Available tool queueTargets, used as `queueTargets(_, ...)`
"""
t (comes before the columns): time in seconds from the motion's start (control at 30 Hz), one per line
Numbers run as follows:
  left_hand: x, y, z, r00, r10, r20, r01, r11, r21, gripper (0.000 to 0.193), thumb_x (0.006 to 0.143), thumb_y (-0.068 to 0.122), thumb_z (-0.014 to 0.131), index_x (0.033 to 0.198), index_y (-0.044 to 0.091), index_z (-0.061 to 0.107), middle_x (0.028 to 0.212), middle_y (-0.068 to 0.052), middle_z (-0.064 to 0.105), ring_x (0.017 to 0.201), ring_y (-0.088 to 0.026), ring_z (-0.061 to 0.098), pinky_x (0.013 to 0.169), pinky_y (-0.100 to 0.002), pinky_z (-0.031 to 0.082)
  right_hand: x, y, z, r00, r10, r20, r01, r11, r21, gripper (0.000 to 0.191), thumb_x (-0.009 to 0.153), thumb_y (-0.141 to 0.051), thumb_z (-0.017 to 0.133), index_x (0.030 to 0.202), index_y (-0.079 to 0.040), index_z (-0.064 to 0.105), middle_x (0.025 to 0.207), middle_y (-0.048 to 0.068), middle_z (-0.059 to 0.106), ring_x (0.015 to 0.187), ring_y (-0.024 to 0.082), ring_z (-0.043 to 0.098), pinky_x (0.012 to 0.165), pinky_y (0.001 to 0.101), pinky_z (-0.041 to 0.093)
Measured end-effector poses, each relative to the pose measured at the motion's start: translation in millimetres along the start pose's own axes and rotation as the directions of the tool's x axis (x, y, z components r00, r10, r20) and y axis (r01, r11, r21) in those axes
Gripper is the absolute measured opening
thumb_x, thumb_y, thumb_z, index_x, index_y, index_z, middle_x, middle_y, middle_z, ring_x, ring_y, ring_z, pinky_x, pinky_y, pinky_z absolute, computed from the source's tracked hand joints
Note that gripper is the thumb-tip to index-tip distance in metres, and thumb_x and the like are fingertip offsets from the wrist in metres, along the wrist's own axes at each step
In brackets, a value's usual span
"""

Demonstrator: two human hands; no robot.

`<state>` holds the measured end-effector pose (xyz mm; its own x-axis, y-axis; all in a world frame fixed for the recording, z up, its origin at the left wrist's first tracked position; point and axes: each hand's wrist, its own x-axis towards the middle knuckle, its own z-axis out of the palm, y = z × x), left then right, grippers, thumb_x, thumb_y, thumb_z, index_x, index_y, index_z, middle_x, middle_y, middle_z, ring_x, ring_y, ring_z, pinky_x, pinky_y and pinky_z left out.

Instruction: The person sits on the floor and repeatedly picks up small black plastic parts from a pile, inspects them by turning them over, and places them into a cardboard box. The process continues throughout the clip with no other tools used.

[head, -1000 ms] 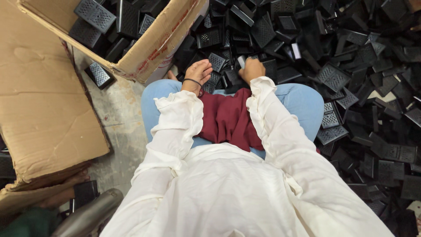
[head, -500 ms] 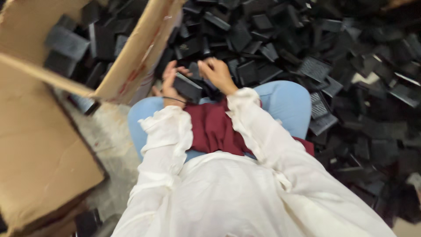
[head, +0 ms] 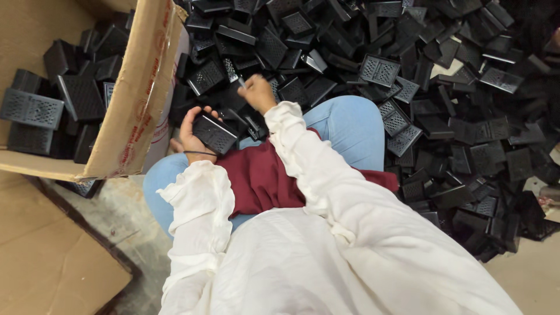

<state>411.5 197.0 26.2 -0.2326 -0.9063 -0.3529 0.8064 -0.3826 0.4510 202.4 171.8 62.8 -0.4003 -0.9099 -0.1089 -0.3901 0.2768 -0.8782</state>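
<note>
My left hand [head: 191,129] grips a black plastic grille part [head: 214,133], held just beside the cardboard box [head: 133,99]. My right hand [head: 256,92] is closed over a small thin tool with a light tip that pokes out at its upper left, over the edge of the pile of black plastic parts [head: 408,76]. Both arms are in white ruffled sleeves. My knees in blue jeans [head: 350,125] and a dark red cloth [head: 262,175] lie below the hands.
The open cardboard box at the left holds several of the same black grille parts [head: 52,105]. A huge heap of them covers the floor ahead and to the right. Flattened cardboard [head: 52,262] lies at the lower left on the concrete floor.
My left hand has carried a black part from the pile toward the box on the left. My right hand has lifted away from it toward the pile. The view has swung left.
</note>
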Motion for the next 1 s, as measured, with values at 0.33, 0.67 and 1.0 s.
queueTargets(0.33,-18,2,42,0.979,0.164,0.121,-0.203,0.778,0.595,0.020,0.099,0.015,0.073,0.114,0.002,0.072,0.107,-0.004,0.073,0.093,-0.011,0.067,0.083,-0.025,0.055,-98,-35,-32,0.921,-0.381,0.082,0.274,0.782,0.559,0.057,0.090,-0.021,0.080,0.138,-0.005,0.052,0.114,0.018,0.066,0.101,0.028,0.065,0.083,0.0349,0.053)
queueTargets(0.67,-44,19,63,0.943,0.283,0.175,-0.332,0.838,0.433,0.068,0.098,0.063,0.053,0.132,0.005,0.065,0.125,-0.007,0.070,0.111,-0.017,0.068,0.099,-0.032,0.057,-114,-64,-49,0.827,-0.556,0.082,0.525,0.816,0.243,0.051,0.078,-0.025,0.088,0.119,-0.003,0.068,0.121,0.014,0.071,0.115,0.028,0.071,0.102,0.0364,0.055)
queueTargets(1.0,-33,-5,70,0.957,0.254,0.140,-0.286,0.909,0.304,0.090,0.100,0.073,0.025,0.135,-0.001,0.063,0.122,-0.012,0.069,0.112,-0.021,0.066,0.098,-0.034,0.056,-140,-52,-54,0.888,-0.367,0.276,0.196,0.847,0.495,0.054,0.081,-0.008,0.088,0.128,0.002,0.066,0.120,0.011,0.071,0.110,0.016,0.067,0.095,0.0288,0.054)
